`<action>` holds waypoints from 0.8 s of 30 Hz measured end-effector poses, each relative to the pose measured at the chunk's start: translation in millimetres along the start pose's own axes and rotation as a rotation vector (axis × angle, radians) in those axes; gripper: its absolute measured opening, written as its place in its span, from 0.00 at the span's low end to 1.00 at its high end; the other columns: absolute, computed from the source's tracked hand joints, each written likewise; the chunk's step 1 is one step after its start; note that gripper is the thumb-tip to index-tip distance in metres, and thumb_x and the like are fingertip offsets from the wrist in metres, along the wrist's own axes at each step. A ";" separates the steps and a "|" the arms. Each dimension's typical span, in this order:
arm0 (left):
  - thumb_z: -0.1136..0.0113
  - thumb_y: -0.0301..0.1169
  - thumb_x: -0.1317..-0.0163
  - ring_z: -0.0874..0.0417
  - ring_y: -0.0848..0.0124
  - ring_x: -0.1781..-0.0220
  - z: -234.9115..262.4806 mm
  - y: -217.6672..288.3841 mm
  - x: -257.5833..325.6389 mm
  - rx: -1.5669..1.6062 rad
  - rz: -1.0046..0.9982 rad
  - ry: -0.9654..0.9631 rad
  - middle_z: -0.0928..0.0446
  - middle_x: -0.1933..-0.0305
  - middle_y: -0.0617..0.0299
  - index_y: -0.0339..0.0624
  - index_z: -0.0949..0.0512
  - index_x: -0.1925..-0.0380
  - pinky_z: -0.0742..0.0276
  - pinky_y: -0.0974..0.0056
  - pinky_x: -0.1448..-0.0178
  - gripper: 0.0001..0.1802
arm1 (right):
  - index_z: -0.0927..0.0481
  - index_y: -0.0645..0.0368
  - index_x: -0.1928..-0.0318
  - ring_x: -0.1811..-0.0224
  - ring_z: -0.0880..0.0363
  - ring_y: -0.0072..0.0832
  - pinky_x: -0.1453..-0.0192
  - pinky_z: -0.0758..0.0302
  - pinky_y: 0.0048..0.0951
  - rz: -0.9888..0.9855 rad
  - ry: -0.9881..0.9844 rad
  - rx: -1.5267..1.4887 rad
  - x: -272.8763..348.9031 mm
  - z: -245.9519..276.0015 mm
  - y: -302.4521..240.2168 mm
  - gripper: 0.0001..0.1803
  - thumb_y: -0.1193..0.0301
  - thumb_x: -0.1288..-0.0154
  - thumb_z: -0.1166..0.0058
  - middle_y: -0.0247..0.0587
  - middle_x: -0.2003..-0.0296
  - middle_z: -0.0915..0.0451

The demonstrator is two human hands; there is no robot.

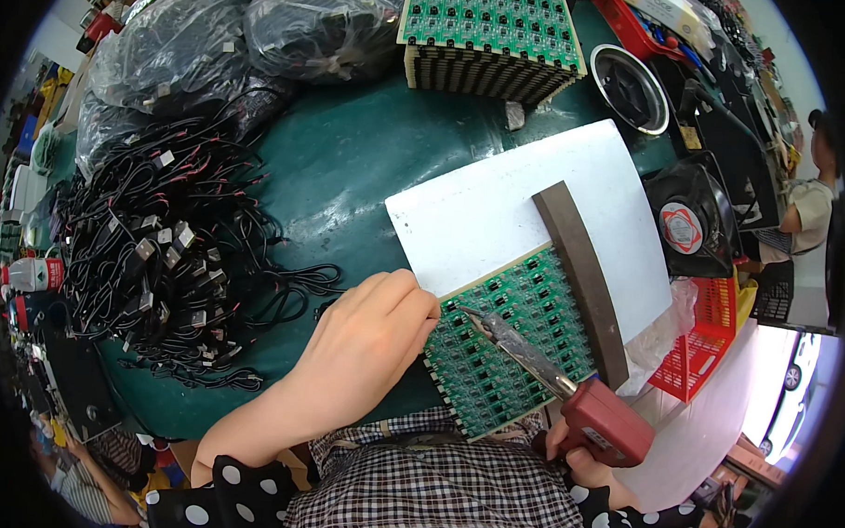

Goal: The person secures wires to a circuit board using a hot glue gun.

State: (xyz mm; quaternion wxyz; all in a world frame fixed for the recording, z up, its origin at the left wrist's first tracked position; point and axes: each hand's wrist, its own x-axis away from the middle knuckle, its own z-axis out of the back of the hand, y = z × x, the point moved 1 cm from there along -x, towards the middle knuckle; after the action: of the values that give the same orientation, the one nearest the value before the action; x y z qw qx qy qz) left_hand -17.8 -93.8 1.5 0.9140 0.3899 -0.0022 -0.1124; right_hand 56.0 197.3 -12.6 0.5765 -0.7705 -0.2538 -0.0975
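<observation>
My left hand [369, 341] rests on the green mat at the left edge of a green circuit board panel [513, 346], fingers curled, pinching something small that I cannot make out. My right hand [578, 460] grips a red-handled soldering iron [603, 419]. Its metal tip [467, 314] lies over the upper left part of the panel, close to my left fingertips. The panel lies on a white board [499, 206], and a dark grey bar [585, 279] runs along the panel's right side.
A heap of black cables with metal plugs [167, 264] covers the left of the green mat [352, 159]. Bags of cables [319, 28] and a stack of green panels [491, 38] stand at the back. A small fan [684, 227] and a red basket [699, 339] sit at right. Another person [815, 203] sits far right.
</observation>
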 end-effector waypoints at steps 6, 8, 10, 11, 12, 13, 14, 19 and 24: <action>0.42 0.22 0.49 0.28 0.59 0.65 3.1 -1.2 -3.6 -0.034 -0.022 -0.098 0.32 0.69 0.56 0.37 0.29 0.70 0.30 0.61 0.60 0.07 | 0.31 0.71 0.45 0.67 0.20 0.23 0.66 0.23 0.22 0.021 -0.081 0.126 -0.8 3.5 0.0 0.33 0.70 0.50 0.32 0.42 0.63 0.20; 0.42 0.21 0.49 0.28 0.59 0.65 0.1 -1.0 -5.6 -0.017 -0.016 -0.099 0.33 0.70 0.56 0.36 0.29 0.70 0.30 0.61 0.61 0.07 | 0.30 0.70 0.45 0.66 0.19 0.23 0.64 0.22 0.23 0.004 -0.064 0.351 4.6 9.4 1.9 0.33 0.69 0.50 0.32 0.43 0.61 0.20; 0.42 0.21 0.50 0.28 0.59 0.66 -0.5 -0.1 -4.8 -0.009 0.001 -0.088 0.33 0.70 0.56 0.36 0.29 0.70 0.31 0.61 0.61 0.07 | 0.29 0.69 0.45 0.65 0.19 0.24 0.62 0.22 0.24 -0.014 -0.055 0.573 5.6 12.1 4.3 0.33 0.69 0.50 0.32 0.44 0.60 0.20; 0.42 0.21 0.50 0.28 0.59 0.66 -0.7 0.3 -4.2 0.000 0.019 -0.075 0.33 0.70 0.56 0.36 0.29 0.70 0.31 0.61 0.61 0.07 | 0.29 0.68 0.45 0.66 0.19 0.24 0.62 0.22 0.24 0.021 -0.069 0.606 4.9 12.3 4.9 0.33 0.69 0.51 0.33 0.43 0.61 0.20; 0.42 0.21 0.50 0.28 0.59 0.66 -1.1 1.5 -3.7 -0.003 0.020 -0.076 0.33 0.70 0.56 0.36 0.29 0.70 0.31 0.61 0.61 0.07 | 0.28 0.67 0.45 0.66 0.18 0.25 0.61 0.22 0.24 0.058 -0.084 0.638 4.1 12.6 5.4 0.33 0.69 0.52 0.34 0.43 0.61 0.19; 0.42 0.21 0.50 0.28 0.60 0.66 -1.3 2.7 -3.1 -0.009 0.037 -0.071 0.33 0.70 0.56 0.36 0.29 0.70 0.31 0.61 0.62 0.07 | 0.28 0.67 0.45 0.66 0.18 0.25 0.61 0.22 0.24 0.058 -0.086 0.635 2.9 12.1 4.2 0.33 0.69 0.52 0.34 0.43 0.61 0.19; 0.41 0.20 0.50 0.28 0.60 0.66 -1.5 3.6 -2.7 -0.015 0.055 -0.066 0.33 0.70 0.56 0.36 0.29 0.71 0.31 0.61 0.62 0.07 | 0.29 0.67 0.44 0.67 0.19 0.24 0.62 0.22 0.23 0.039 -0.094 0.588 1.1 10.6 1.9 0.33 0.69 0.52 0.34 0.41 0.63 0.19; 0.41 0.20 0.49 0.28 0.60 0.66 -3.5 0.6 -1.9 -0.007 0.039 -0.040 0.33 0.71 0.56 0.37 0.29 0.71 0.31 0.61 0.63 0.07 | 0.29 0.67 0.44 0.71 0.20 0.21 0.64 0.23 0.21 -0.028 -0.084 0.490 -1.2 0.7 -1.8 0.34 0.71 0.53 0.34 0.36 0.68 0.19; 0.41 0.20 0.49 0.27 0.60 0.66 -4.8 2.0 -0.7 -0.019 0.050 -0.030 0.33 0.71 0.56 0.37 0.29 0.71 0.31 0.61 0.63 0.07 | 0.29 0.69 0.44 0.71 0.21 0.17 0.65 0.24 0.19 -0.030 -0.073 0.307 -2.7 1.9 4.3 0.33 0.77 0.54 0.37 0.35 0.66 0.18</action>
State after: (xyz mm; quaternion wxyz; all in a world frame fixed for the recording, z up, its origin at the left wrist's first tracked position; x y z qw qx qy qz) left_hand -17.7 -88.9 -0.4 0.9200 0.3793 -0.0246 -0.0954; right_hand 55.6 197.4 -18.1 0.6766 -0.6724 -0.2980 -0.0379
